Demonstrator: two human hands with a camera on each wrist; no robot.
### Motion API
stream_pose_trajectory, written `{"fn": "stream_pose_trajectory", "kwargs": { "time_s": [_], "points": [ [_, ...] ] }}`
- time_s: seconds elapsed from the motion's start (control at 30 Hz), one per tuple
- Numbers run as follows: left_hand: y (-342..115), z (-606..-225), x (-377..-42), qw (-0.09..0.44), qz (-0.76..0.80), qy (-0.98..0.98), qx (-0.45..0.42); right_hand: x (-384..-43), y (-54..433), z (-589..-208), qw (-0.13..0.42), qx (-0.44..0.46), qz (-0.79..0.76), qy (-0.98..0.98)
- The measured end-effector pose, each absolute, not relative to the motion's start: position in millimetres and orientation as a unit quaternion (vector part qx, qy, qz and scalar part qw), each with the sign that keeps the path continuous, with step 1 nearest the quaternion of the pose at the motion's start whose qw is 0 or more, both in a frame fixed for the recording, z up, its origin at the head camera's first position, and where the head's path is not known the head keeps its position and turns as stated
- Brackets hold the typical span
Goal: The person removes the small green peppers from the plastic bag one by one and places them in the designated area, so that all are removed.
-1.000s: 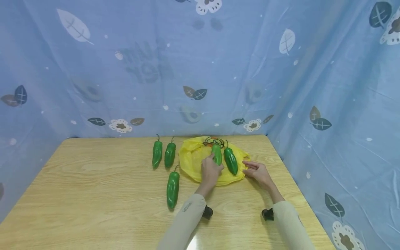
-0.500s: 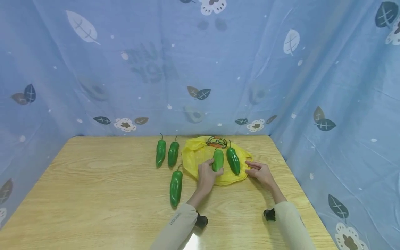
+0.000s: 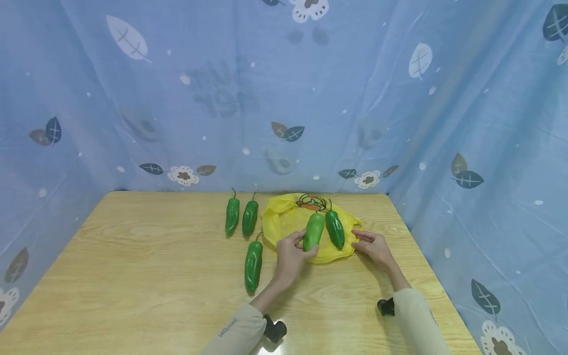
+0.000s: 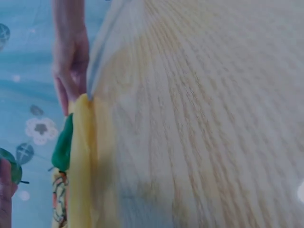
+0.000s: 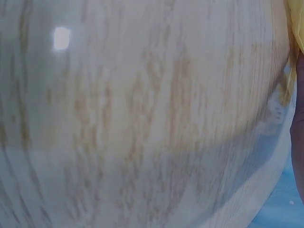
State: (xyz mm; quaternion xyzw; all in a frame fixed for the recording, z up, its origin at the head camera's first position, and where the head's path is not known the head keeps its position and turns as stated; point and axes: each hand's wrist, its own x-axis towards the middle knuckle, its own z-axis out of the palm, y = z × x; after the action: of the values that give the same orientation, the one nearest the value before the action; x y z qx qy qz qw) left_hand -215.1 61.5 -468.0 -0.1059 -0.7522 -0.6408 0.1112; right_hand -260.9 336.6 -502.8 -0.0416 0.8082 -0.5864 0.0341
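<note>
In the head view my left hand (image 3: 290, 259) grips a light green pepper (image 3: 314, 230), raised over a crumpled yellow plastic bag (image 3: 279, 224). The pepper's tip (image 4: 13, 166) also shows at the left edge of the left wrist view. Beside it, a dark green pepper (image 3: 335, 229) lies on the bag with its stem toward the curtain. My right hand (image 3: 374, 250) holds the bag's right edge between fingers and thumb. The right wrist view catches only a strip of this hand (image 5: 298, 133) and a bit of yellow bag (image 5: 298, 21).
Left of the bag, three dark green peppers lie on the wooden table (image 3: 146, 256): two at the back (image 3: 232, 217) and one nearer pepper (image 3: 253, 266). A blue patterned curtain (image 3: 248, 98) borders the table at the back and sides.
My left hand has drawn the light green pepper toward me and lifted it from the bag. My right hand stays at the bag's edge. The head view has shifted slightly left.
</note>
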Motion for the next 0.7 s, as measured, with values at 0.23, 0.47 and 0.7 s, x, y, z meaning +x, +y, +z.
{"fn": "stream_pose_trajectory", "kwargs": {
  "time_s": [0.23,0.47,0.7],
  "points": [
    [46,-455,-206,0.100,-0.655,-0.744,-0.088,-260,338,-501,0.042,-0.049,-0.583,0.810],
    [33,-442,-198,0.091,-0.674,-0.728,-0.089,-260,337,-498,0.043,-0.048,-0.572,0.818],
    [14,-441,-193,0.112,-0.671,-0.729,-0.075,-259,334,-495,0.039,-0.045,-0.577,0.815]
  ]
}}
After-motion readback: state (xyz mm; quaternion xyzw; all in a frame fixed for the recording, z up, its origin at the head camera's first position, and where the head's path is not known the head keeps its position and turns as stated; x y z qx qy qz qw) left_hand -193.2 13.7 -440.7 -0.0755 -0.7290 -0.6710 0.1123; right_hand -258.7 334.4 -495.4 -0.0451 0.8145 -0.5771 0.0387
